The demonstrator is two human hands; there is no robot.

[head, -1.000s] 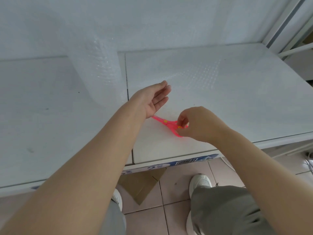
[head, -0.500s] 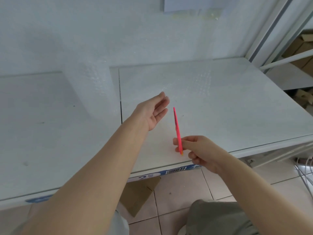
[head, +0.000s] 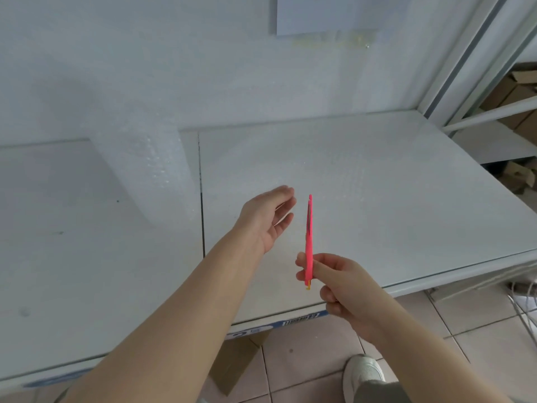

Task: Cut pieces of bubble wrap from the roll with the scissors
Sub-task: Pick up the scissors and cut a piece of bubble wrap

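Note:
Pink scissors (head: 309, 234) stand upright above the white table, blades up and nearly closed, seen edge-on. My right hand (head: 343, 283) grips their handles near the table's front edge. My left hand (head: 270, 218) hovers just left of the blades, palm facing right, fingers apart and holding nothing. The bubble wrap roll (head: 145, 170) stands at the back left against the wall. A sheet of bubble wrap (head: 363, 181) lies unrolled flat over the right half of the table, faint and hard to outline.
The white table (head: 72, 271) is two tops joined at a dark seam (head: 201, 199). A metal shelf frame (head: 479, 82) with cardboard boxes stands at the right. Below the front edge are floor tiles, a cardboard piece (head: 232, 367) and my shoe (head: 363, 373).
My right hand lifted the scissors off the table and turned them upright, blades up. My left hand stayed open beside them. The view tilted up a little.

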